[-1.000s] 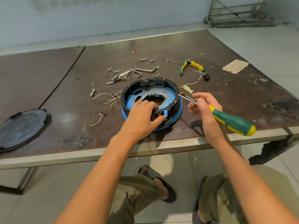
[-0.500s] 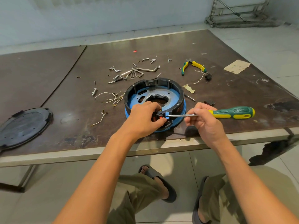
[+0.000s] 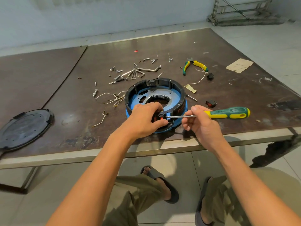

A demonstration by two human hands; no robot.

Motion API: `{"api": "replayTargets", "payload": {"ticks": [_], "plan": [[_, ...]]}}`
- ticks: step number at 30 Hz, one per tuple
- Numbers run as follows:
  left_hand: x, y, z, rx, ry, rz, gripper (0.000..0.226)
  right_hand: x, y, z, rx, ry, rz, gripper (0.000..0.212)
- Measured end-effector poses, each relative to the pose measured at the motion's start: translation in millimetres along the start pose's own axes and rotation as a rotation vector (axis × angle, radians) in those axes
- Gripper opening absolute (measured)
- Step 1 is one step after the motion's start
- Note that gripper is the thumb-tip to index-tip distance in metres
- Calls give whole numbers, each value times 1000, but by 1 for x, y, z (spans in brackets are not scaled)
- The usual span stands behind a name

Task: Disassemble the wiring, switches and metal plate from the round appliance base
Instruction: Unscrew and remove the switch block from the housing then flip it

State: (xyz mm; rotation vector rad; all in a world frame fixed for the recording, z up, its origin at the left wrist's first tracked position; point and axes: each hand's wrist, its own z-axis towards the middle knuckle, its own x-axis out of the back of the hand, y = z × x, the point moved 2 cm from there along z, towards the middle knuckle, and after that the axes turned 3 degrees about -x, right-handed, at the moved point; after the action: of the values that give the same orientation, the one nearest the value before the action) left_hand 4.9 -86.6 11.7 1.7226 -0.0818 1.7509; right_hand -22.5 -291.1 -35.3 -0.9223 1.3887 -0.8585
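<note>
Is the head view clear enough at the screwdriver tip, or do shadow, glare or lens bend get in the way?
Head view: sharp at the screwdriver tip, no motion blur; soft even light, only a small shadow under the base; no glare there; the left hand hides part of the switch; wide-angle lens bows the table edge.

A: Left of the round base (image 3: 164,80), loose wires (image 3: 117,99) and screws (image 3: 95,92) crowd the way in.
B: Right's roomier, just a red switch (image 3: 211,103) nearby, and maybe a pin (image 3: 191,98) beside the rim.
</note>
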Motion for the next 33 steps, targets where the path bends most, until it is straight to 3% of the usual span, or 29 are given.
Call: {"api": "replayTargets", "payload": {"ticks": [4,13,19,25,33], "plan": [[1,-2,0,-4,-27,-5,44,-4,-1,9,-210,120,28,30],[2,-3,1,11,-61,-20,41,-17,-18,22,-302,138,-124,30],[6,-3,1,18,-95,-93,37,-23,-5,8,-149,168,-159,30],[1,-5,-1,3,-49,-62,48,-10,2,-1,-14,178,26,34],[2,-1,0,-49,-49,10,51,-12,6,2,-30,145,46,34]]}}
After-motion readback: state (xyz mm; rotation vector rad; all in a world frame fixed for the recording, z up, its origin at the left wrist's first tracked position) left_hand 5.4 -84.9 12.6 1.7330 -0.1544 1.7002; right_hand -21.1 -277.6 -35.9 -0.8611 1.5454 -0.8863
